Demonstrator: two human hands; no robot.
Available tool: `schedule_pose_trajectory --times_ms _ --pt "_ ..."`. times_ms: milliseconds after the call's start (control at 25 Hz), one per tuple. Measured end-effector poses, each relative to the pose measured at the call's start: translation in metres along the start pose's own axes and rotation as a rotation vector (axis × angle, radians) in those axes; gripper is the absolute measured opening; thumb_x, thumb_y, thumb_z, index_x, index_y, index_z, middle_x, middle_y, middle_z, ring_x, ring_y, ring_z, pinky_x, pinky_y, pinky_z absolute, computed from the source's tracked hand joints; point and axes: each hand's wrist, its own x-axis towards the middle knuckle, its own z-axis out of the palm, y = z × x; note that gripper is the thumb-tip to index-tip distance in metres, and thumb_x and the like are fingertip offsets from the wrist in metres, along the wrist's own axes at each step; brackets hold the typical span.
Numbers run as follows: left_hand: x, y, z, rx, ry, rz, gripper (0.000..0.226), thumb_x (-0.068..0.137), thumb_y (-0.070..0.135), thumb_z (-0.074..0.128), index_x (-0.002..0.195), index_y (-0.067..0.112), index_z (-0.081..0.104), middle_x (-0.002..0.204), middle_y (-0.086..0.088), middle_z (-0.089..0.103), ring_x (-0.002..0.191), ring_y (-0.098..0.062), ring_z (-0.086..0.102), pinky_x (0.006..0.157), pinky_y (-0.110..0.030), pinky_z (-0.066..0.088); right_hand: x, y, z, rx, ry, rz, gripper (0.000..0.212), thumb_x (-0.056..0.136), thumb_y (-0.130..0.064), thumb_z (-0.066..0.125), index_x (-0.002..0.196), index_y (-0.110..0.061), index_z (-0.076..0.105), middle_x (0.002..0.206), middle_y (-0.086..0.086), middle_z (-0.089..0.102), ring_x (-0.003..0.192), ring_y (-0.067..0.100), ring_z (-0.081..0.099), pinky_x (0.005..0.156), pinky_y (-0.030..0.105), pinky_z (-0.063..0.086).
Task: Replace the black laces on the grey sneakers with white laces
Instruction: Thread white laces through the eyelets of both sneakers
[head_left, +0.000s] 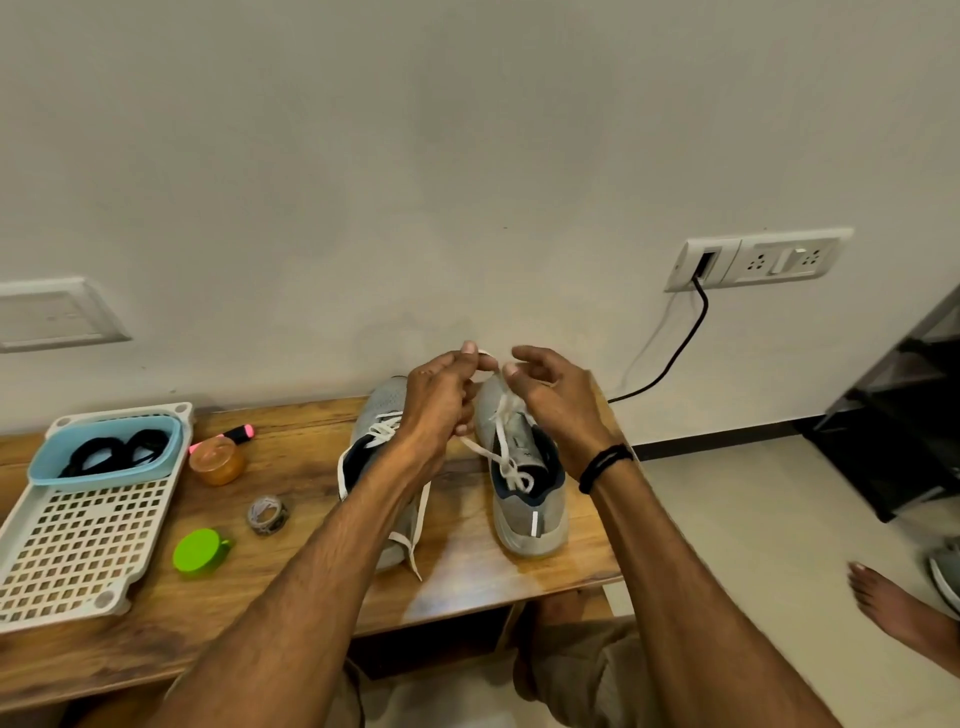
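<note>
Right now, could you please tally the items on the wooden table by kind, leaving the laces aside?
Grey sneakers: 2
White perforated tray: 1
Blue tub, on the tray: 1
Orange jar: 1
Pink highlighter: 1
Tape roll: 1
Green container: 1
Total: 8
</note>
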Motion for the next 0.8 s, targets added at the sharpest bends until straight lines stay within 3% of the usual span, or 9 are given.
schedule_pose_trajectory --times_ms 80,120,240,400,480,560,600,680,800 --pt "-0.001 0.002 0.000 0.014 -0.029 -0.014 0.036 0.103 0.033 0.053 0.100 0.001 0.070 0.047 0.007 0.034 0.040 -0.009 0.023 0.041 -0.019 0.019 -0.006 -0.005 0.008 0.092 -0.184 -0.031 0.022 0.093 -0.018 0.066 0.115 -0.020 0.069 0.102 -0.003 0.073 0.095 0.007 0.068 0.080 0.025 0.056" --pt "0.000 0.004 -0.001 0.018 -0.001 -0.016 0.035 0.101 0.032 0.056 0.097 0.001 0.071 0.048 0.006 0.033 0.040 -0.009 0.022 0.041 -0.019 0.018 -0.006 -0.005 0.011 0.047 -0.168 -0.053 0.014 0.093 -0.020 0.066 0.106 -0.018 0.072 0.093 -0.002 0.075 0.088 0.009 0.069 0.077 0.028 0.057" --pt "0.005 0.007 -0.011 0.021 0.113 -0.005 0.030 0.097 0.029 0.062 0.083 0.005 0.071 0.048 0.006 0.033 0.041 -0.011 0.024 0.041 -0.020 0.021 0.001 -0.001 0.011 -0.296 0.224 -0.112 0.013 0.095 -0.023 0.060 0.094 -0.018 0.072 0.091 0.000 0.073 0.084 0.015 0.065 0.075 0.029 0.050" --pt "0.007 0.009 -0.020 -0.018 0.235 0.053 0.035 0.094 0.030 0.067 0.067 0.013 0.055 0.051 0.007 0.040 0.044 -0.011 0.032 0.044 -0.024 0.031 0.007 -0.001 0.004 -0.127 0.560 -0.039 0.016 0.098 -0.022 0.053 0.098 -0.017 0.069 0.097 0.002 0.071 0.094 0.021 0.064 0.081 0.027 0.045" --pt "0.010 0.011 -0.025 -0.053 0.296 0.092 0.027 0.093 0.027 0.069 0.072 0.014 0.058 0.053 0.009 0.046 0.044 -0.011 0.035 0.045 -0.025 0.034 0.008 -0.002 -0.001 -0.003 0.684 0.020 0.016 0.099 -0.021 0.052 0.099 -0.019 0.068 0.097 0.001 0.070 0.097 0.023 0.065 0.087 0.034 0.049" --pt "0.014 0.012 -0.029 -0.084 0.298 0.098 0.012 0.094 0.018 0.066 0.084 0.012 0.066 0.055 0.010 0.047 0.044 -0.009 0.034 0.044 -0.024 0.032 0.009 -0.004 -0.009 -0.062 0.750 0.071 0.020 0.097 -0.018 0.055 0.113 -0.016 0.066 0.112 0.005 0.067 0.108 0.025 0.062 0.095 0.037 0.048" --pt "0.015 0.012 -0.030 -0.087 0.250 0.082 0.010 0.096 0.014 0.062 0.089 0.010 0.068 0.056 0.009 0.046 0.044 -0.009 0.032 0.044 -0.024 0.030 0.008 -0.004 -0.011 -0.176 0.694 0.052 0.029 0.094 -0.016 0.058 0.123 -0.016 0.063 0.123 0.006 0.062 0.115 0.024 0.058 0.099 0.038 0.046" --pt "0.014 0.007 -0.028 -0.051 0.086 0.032 0.015 0.097 0.006 0.055 0.095 0.007 0.069 0.056 0.007 0.043 0.046 -0.010 0.031 0.045 -0.026 0.026 0.004 -0.006 -0.010 -0.221 0.375 -0.114 0.043 0.090 -0.016 0.066 0.132 -0.018 0.058 0.132 0.001 0.058 0.120 0.016 0.054 0.102 0.036 0.046" --pt "0.010 0.004 -0.021 -0.012 -0.088 -0.011 0.017 0.098 0.003 0.052 0.100 0.003 0.069 0.062 -0.002 0.051 0.048 -0.014 0.042 0.047 -0.026 0.034 -0.009 -0.013 0.006 -0.040 -0.210 -0.175 0.025 0.092 -0.018 0.069 0.116 -0.014 0.070 0.106 0.000 0.073 0.100 0.012 0.067 0.087 0.026 0.055"
